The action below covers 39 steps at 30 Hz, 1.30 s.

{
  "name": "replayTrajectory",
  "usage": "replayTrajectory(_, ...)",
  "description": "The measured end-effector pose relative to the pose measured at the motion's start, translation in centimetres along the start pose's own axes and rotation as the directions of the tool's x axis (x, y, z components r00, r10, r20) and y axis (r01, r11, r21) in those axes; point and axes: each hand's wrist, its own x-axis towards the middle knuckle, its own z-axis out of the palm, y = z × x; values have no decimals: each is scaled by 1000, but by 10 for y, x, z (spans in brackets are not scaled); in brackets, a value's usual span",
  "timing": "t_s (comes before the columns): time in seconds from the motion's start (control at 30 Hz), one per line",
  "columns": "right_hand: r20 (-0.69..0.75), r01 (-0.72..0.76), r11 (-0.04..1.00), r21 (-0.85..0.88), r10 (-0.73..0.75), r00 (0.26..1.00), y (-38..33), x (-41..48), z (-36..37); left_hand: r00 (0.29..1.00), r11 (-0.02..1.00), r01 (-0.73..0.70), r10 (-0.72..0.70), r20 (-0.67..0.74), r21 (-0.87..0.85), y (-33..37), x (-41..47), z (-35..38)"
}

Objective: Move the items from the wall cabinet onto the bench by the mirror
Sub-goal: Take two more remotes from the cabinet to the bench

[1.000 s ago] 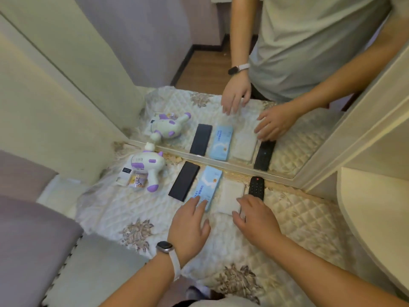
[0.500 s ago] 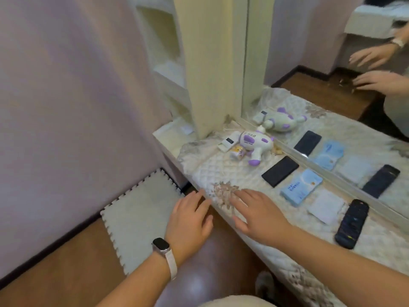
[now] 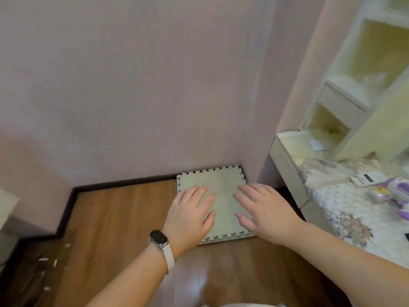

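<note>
Left hand [image 3: 190, 216]: flat, fingers spread and released, nothing in it, hanging over the foam mat [image 3: 218, 185] on the floor. A band [image 3: 162, 247] sits on that wrist.

Right hand [image 3: 265, 209]: also flat and empty, fingers loose, just right of the left hand, over the mat's right edge and near the table's corner.

My view points at the wall and floor, so only the left end of the table [image 3: 294, 176] shows, at the right edge of frame.

Table contents I can see: a purple-and-white toy [image 3: 398, 191] lying on the quilted cover [image 3: 345, 200], cut off by the frame. Its long axis seems to run across the table, roughly left-right in view; I cannot tell which end is which. Just behind it, a small white box [image 3: 365, 178] lies flat, long axis also roughly left-right, dark patch facing up.

Cabinet [image 3: 363, 89], upper right: the open compartments are blurred. One pale scrap [image 3: 318, 144] lies on the lowest ledge; I cannot tell whether it counts as an item.

Progress, my judgement: at least two items are placed. Remaining stock in the cabinet cannot be confirmed from here.
</note>
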Motion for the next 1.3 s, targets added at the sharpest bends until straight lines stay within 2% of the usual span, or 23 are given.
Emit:
replayTrajectory(0.27, -70, 293, 956, 8, -292, 954, -83, 103, 4, 953, 949, 297, -289, -88, 106, -76, -66, -63)
replayTrajectory(0.5, -98, 482, 872, 84, -474, 875, -139, 181, 12, 875, 855, 483, -471, -110, 190, -124, -101, -95)
replayTrajectory(0.63, -133, 594, 798, 101, -581, 803, -159, 237, 18, 811, 767, 582, -569, -131, 269, -152, -98, -112)
replayTrajectory(0.83, -179, 702, 701, 123, -680, 710, -179, 322, 13, 728, 636, 675, -655, -200, 373, -199, -78, -139)
replayTrajectory(1.07, -257, 804, 580, 131, -763, 593, -209, 404, 9, 609, 485, 778, -740, -287, 400, -231, -79, -161)
replayTrajectory(1.3, -245, 873, 468, 137, -838, 488, -279, 457, -3, 552, 369, 817, -722, -417, 443, -266, -111, -201)
